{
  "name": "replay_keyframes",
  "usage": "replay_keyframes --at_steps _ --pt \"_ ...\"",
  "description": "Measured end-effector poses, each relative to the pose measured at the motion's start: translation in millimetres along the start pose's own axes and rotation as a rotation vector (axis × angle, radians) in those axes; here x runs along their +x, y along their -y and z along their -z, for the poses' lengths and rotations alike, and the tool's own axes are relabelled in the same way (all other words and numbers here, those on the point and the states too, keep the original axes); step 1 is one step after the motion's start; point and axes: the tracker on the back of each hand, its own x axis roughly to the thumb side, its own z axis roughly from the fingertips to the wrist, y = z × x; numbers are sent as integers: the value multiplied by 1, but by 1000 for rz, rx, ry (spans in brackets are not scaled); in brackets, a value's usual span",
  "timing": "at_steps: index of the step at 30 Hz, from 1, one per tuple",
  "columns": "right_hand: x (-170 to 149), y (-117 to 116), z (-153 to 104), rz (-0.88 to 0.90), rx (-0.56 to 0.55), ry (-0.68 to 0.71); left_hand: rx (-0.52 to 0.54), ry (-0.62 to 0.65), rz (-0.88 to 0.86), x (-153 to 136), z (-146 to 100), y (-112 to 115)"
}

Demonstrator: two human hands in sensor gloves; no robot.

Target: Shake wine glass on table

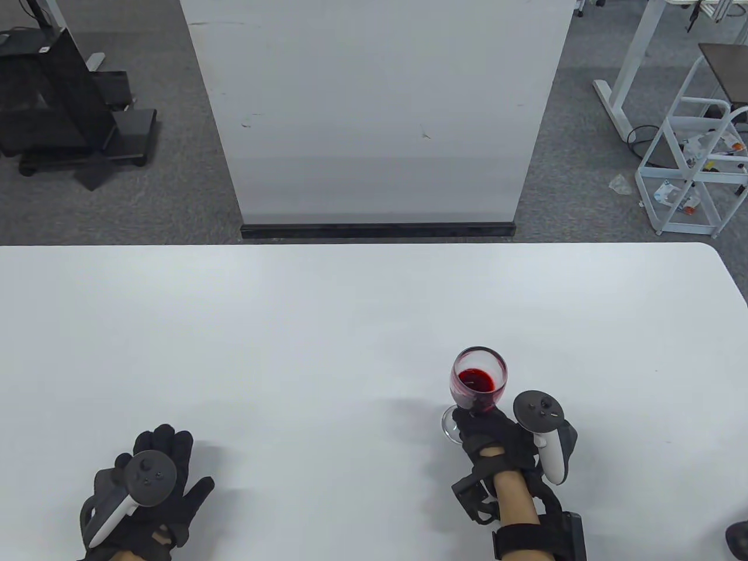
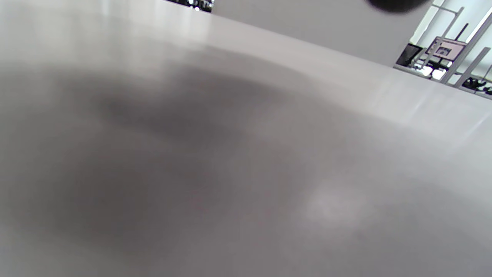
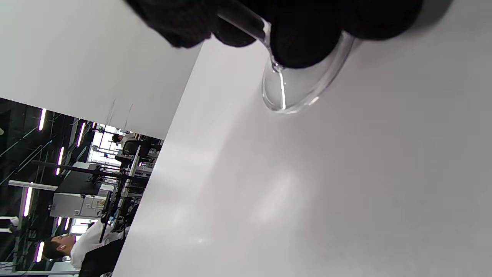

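Observation:
A clear wine glass with a little red wine stands near the table's front right. My right hand grips it at the stem, just under the bowl. The glass foot shows to the left of my fingers. In the right wrist view my gloved fingers wrap the stem, and the round foot sits on or just above the white table; contact is unclear. My left hand lies flat, palm down, on the table at the front left, holding nothing. The left wrist view shows only blurred tabletop.
The white table spreads wide around both hands. A white panel stands on the floor beyond its far edge. A white metal rack and a black stand are on the floor farther back.

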Motion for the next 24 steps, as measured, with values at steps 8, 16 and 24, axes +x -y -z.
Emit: replay_keyframes --at_steps 8,16,24 --pt "-2 0 1 22 6 10 0 3 -1 0 0 0" --pt "-3 1 2 12 -5 15 0 2 -4 0 0 -1" --pt "-3 -1 3 2 -10 19 -1 1 -3 0 0 -1"
